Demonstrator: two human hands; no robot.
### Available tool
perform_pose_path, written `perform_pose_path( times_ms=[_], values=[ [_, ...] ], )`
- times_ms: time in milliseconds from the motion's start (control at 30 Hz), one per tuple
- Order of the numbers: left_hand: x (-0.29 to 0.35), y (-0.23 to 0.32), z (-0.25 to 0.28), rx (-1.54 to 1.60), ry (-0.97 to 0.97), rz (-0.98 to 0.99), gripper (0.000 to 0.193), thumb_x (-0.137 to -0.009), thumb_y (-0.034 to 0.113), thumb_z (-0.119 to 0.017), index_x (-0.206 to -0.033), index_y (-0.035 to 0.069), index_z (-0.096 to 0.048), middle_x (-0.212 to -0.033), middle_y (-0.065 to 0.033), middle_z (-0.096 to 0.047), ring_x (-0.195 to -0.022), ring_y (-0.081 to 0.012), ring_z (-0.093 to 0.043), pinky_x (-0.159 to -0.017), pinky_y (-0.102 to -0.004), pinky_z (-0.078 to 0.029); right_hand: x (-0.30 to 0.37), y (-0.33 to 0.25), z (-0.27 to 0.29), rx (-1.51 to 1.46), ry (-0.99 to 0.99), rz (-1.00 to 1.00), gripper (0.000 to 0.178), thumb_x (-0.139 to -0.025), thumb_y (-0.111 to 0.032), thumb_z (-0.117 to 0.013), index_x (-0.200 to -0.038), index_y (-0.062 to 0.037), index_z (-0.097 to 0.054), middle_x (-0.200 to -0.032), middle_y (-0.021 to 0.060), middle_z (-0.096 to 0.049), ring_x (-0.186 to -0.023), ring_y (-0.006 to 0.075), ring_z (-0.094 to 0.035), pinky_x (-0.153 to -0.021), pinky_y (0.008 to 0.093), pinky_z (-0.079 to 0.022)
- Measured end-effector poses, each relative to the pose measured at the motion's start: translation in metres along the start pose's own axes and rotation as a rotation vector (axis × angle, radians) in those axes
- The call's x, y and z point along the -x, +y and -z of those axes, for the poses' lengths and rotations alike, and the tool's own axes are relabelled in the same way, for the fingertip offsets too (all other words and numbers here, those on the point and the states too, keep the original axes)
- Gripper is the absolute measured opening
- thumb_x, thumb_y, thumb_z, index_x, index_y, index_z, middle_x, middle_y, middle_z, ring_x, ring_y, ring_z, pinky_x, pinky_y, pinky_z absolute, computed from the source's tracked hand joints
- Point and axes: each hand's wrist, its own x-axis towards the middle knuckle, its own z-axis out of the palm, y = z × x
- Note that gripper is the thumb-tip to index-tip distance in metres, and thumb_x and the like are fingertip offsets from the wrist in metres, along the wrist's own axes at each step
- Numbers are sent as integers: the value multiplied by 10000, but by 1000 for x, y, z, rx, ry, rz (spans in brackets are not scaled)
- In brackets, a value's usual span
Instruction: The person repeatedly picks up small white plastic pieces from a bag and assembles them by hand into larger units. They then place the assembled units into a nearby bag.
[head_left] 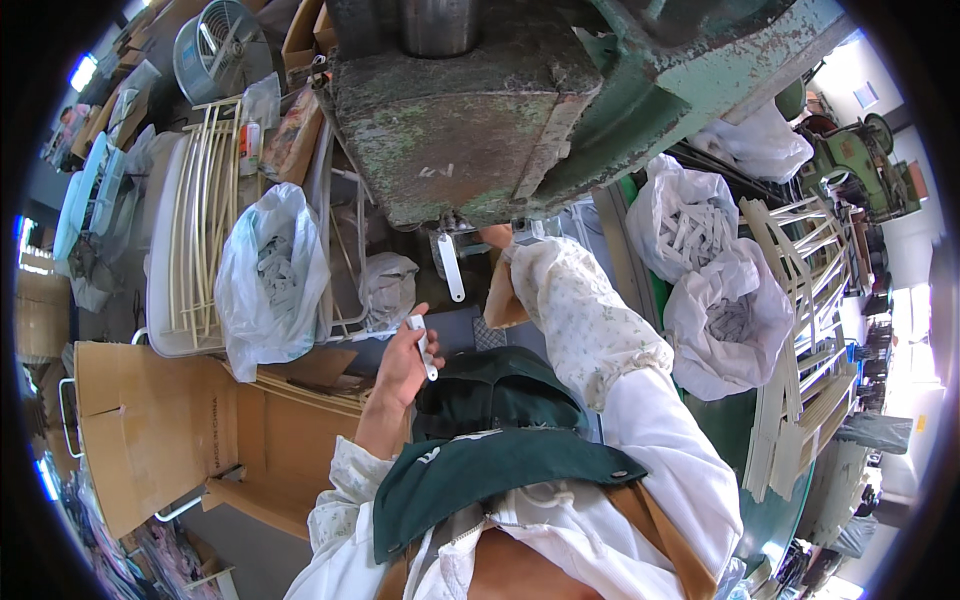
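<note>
My left hand is raised in front of me and holds a small white plastic strip between its fingers. My right hand reaches up under the big green press head, near a second white strip that hangs there; most of that hand is hidden by its flowered sleeve cover and the machine, so its grip cannot be seen. A dark green apron lies over my lap.
A clear bag of white pieces stands left of the press, beside a white tray with long pale sticks. Two more full bags sit at the right next to stick frames. A cardboard box is at lower left.
</note>
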Motion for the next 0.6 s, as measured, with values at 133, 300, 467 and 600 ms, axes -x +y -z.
perform_pose_path(
  times_ms=[133,300,467,600],
  values=[
    [-14,14,-13,55,-20,-116,285,-962,89,-365,-1229,6,-417,-950,-110,-530,-771,-166,-528,-640,-323,-470,0,7,5,-24,6,3,170,-793,-63,-669,-941,10,-630,-863,80,-666,-767,183,-631,-699,328,-499],
    [-16,25,-14,-233,-10,-199,276,-972,85,-372,-1246,81,-400,-953,-97,-532,-740,-134,-519,-612,-291,-445,19,8,32,-401,129,119,202,-766,-56,-705,-946,12,-643,-888,72,-674,-794,174,-631,-726,326,-500],
    [-21,29,-9,-358,-96,-322,83,-980,96,-397,-1054,63,-414,-909,-66,-542,-670,-104,-506,-556,-242,-414,44,-64,96,-1006,-139,-128,307,-727,-93,-764,-984,24,-645,-927,71,-681,-828,155,-609,-763,306,-488],
    [-20,41,-16,-571,-10,-442,149,-981,170,-465,-1010,29,-501,-821,-33,-573,-599,-76,-525,-513,-201,-397,41,-69,98,-931,-224,-149,329,-737,-127,-769,-1009,11,-648,-930,68,-681,-822,147,-604,-743,302,-490]
  ],
)
